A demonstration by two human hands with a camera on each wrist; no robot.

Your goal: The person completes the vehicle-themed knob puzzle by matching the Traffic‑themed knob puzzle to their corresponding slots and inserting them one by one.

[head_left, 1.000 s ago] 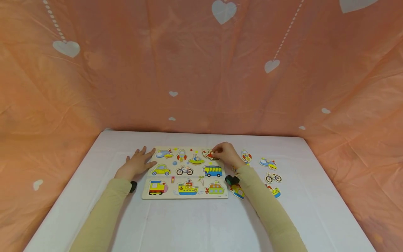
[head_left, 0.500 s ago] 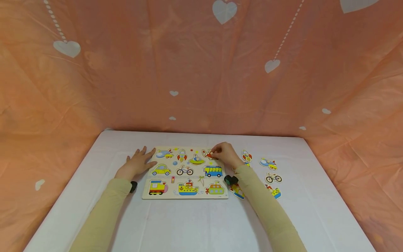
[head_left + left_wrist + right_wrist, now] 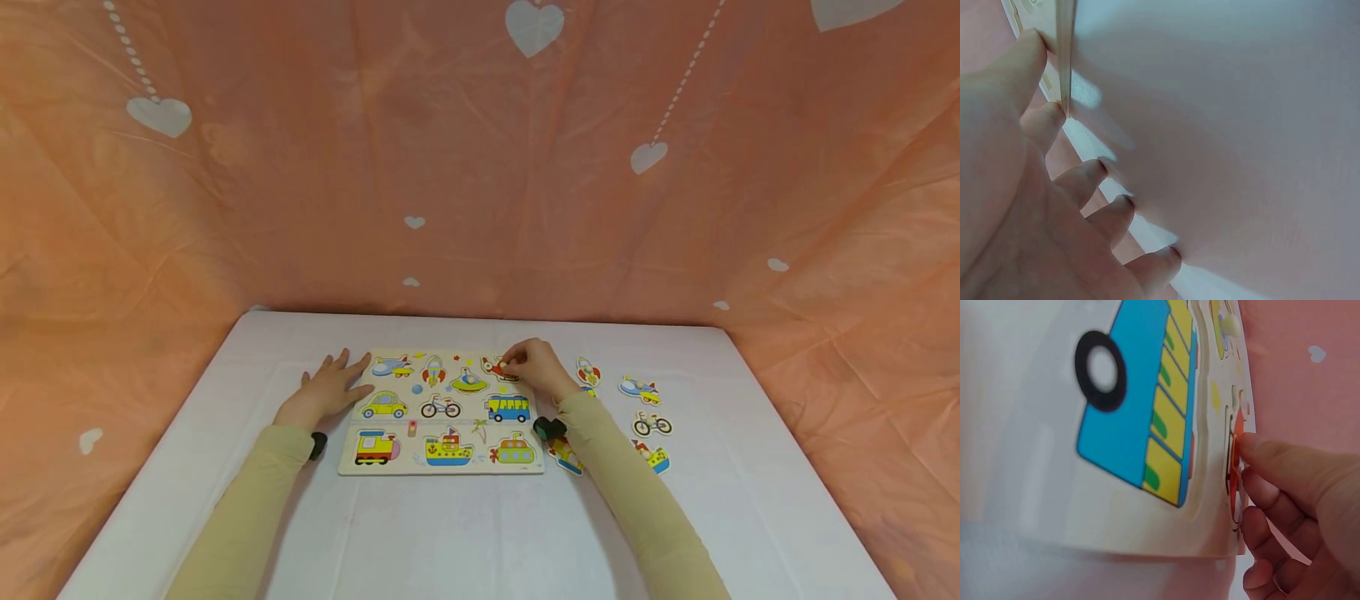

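My right hand [image 3: 542, 367] pinches a red helicopter puzzle piece [image 3: 493, 367] between thumb and fingers over the top right corner of the wooden puzzle board [image 3: 450, 425]. In the right wrist view the helicopter lies against the board's recess; whether it is fully seated I cannot tell. My left hand [image 3: 324, 393] is spread at the board's left edge. Its thumb and index finger touch the board, as the left wrist view shows, and the other fingertips rest on the white tablecloth. A flying saucer piece [image 3: 468, 381] with a knob sits in the board.
Right of the board lie loose pieces: a rocket [image 3: 588, 371], an aeroplane [image 3: 640, 388], a bicycle [image 3: 652, 423] and a ship [image 3: 657, 457]. Other pieces [image 3: 566, 458] are partly hidden under the right forearm. A pink curtain [image 3: 480, 208] hangs behind the table.
The right hand and the helicopter piece have shifted very slightly left over the same recess. The left hand has stayed in place.
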